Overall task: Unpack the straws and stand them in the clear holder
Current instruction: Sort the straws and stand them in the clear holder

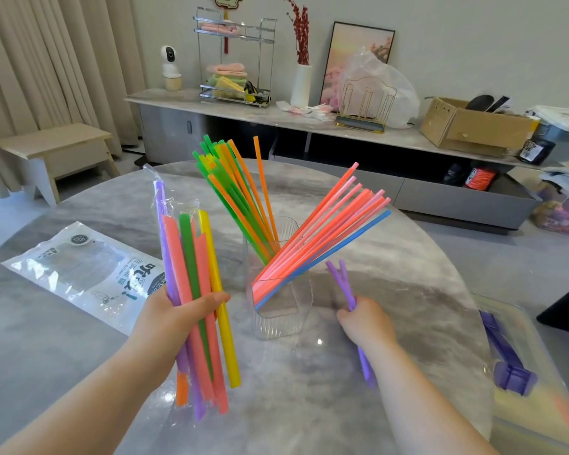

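1. Standing near the middle of the table (pixel 408 290), the holder (pixel 278 310) already carries thin straws. A green-and-orange fan (pixel 237 192) leans toward 11 o'clock, and a pink sheaf (pixel 326 231) with one blue straw (pixel 342 244) leans toward 2 o'clock.
2. The left hand (pixel 174 318), at 8 o'clock from the holder, is curled round a bundle of wide straws (pixel 194 290) in purple, pink, green, yellow and orange. A clear wrapper (pixel 165 198) clings to the bundle's upper ends.
3. The right hand (pixel 367 321), at 4 o'clock from the holder, pinches two thin purple straws (pixel 342 280). Their tips splay toward 12 o'clock and their tails run out below the wrist.
4. A printed bag (pixel 79 267) lies flat at 9 o'clock and looks emptied. Far out at 4 o'clock sits a clear pack (pixel 539 405) with a purple clip (pixel 509 376); its contents are too blurred to tell.
5. Progress, as I judge it, is past halfway, with most of the thin straws already stood in the holder. The purple pair is not yet in. The wide bundle has yet to be freed of its wrapper and stood in the holder. With both fans leaning outward, the holder may tip under more weight.
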